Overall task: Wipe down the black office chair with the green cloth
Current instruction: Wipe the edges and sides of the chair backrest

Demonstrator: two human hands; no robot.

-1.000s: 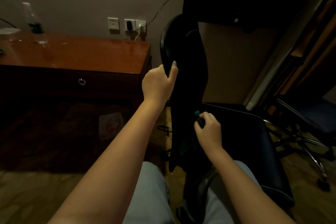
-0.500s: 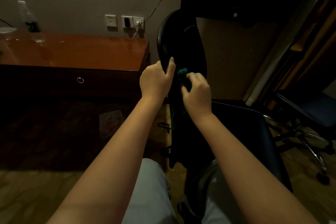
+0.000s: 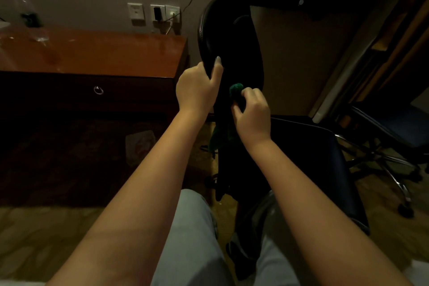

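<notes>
Dim room, view down over your own forearms. The black office chair (image 3: 232, 37) stands side-on just ahead of your knees, with the backrest edge toward you and the seat (image 3: 313, 160) running off to the right. Your left hand (image 3: 197, 90) grips the backrest's near edge about midway up. Its fingers wrap round the far side, hidden, and the thumb (image 3: 217, 67) lies up along the padded rim. Your right hand (image 3: 251, 116) sits just beside it, lower and to the right, fingers curled round the green cloth (image 3: 235, 89) and holding it against the backrest. A bunched tuft shows above the knuckles, and more cloth hangs below the wrist along the chair's edge. The hands are close, not touching. Left of the chair is a reddish wooden desk (image 3: 104, 53) with a ring pull (image 3: 98, 90) on its drawer and a clear bottle (image 3: 25, 14) at its far left. Wall sockets (image 3: 162, 13) sit above the desk's back edge, one with a plug in it. A second wheeled chair (image 3: 394, 132) stands at the right, apart from the first.
</notes>
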